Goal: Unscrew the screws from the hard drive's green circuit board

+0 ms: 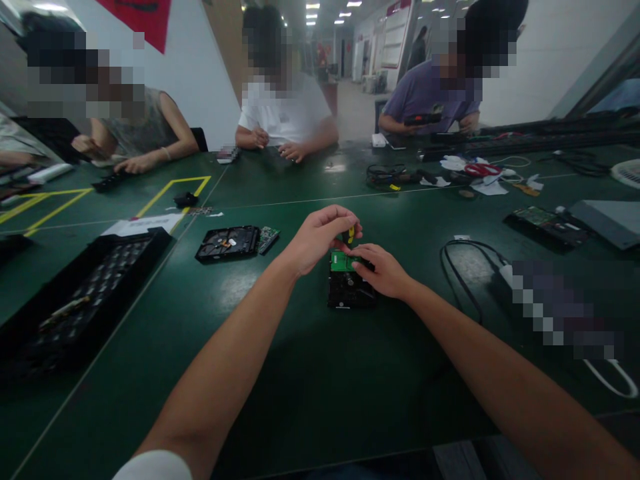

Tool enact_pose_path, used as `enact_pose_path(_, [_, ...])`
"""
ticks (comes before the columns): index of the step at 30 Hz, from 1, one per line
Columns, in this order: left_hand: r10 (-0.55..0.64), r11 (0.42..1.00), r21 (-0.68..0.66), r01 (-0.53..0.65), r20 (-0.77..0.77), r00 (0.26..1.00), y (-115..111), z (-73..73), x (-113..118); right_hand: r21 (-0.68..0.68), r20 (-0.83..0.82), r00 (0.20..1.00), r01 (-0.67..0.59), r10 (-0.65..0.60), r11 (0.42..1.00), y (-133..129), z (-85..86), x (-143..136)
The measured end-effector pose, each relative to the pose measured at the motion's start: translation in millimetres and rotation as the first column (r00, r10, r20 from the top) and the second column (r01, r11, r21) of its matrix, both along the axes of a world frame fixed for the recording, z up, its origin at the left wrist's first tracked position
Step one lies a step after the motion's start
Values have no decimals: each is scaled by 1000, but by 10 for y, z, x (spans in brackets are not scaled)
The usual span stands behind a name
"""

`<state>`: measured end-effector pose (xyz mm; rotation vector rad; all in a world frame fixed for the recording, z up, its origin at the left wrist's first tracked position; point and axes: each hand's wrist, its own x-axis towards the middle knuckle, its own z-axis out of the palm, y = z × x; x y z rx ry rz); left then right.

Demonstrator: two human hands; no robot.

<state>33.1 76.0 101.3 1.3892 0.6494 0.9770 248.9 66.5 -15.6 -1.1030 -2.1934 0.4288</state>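
Observation:
A hard drive (351, 291) with a green circuit board (341, 261) lies on the table in front of me. My left hand (324, 235) is closed around the yellow and black handle of a screwdriver (349, 233), held upright above the board. The screwdriver's tip is hidden by my fingers. My right hand (383, 269) grips the drive at its right side, with fingers bent over the board's edge. Farther left lies another hard drive (228, 243), with a loose circuit board (269, 240) beside it.
A long black tray (107, 293) stands at the left on the green table (295, 393). To the right are a cable (463, 283), a blurred white-edged device and a drive with a green board (547, 225). Cables and scraps lie farther back. Several people sit across the table.

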Motion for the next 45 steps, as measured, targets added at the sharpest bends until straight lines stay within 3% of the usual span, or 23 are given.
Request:
enact_pose_path(5, [20,1000,21,-19,-42,999,28,-11,-20,-5,3,1000,-12,12,1000,3,-2,5])
enact_pose_path(11, [-22,999,-48,23,28,999,27,-23,-23,3,12,1000,-4,4,1000,-12,14,0])
enact_pose_path(15, [-26,999,-24,26,21,999,15,-12,-16,2,0,1000,-15,15,1000,-15,20,-11])
enact_pose_path(22, [89,995,37,-89,-10,996,12,-50,19,0,-5,1000,-13,13,1000,3,-2,2])
enact_pose_path(30, [37,997,65,-37,0,999,13,-67,33,6,-14,1000,-5,5,1000,-7,5,-2])
enact_pose_path(35, [32,999,2,-32,49,998,29,-62,13,8,-13,1000,-11,11,1000,-13,16,-6])
enact_pose_path(42, [183,983,-1,-183,-4,983,55,-88,26,3,-3,1000,-12,12,1000,-7,15,-6])
enact_pose_path(45, [180,984,9,-180,6,984,48,-62,16,-1,8,1000,-16,16,1000,-5,6,0])
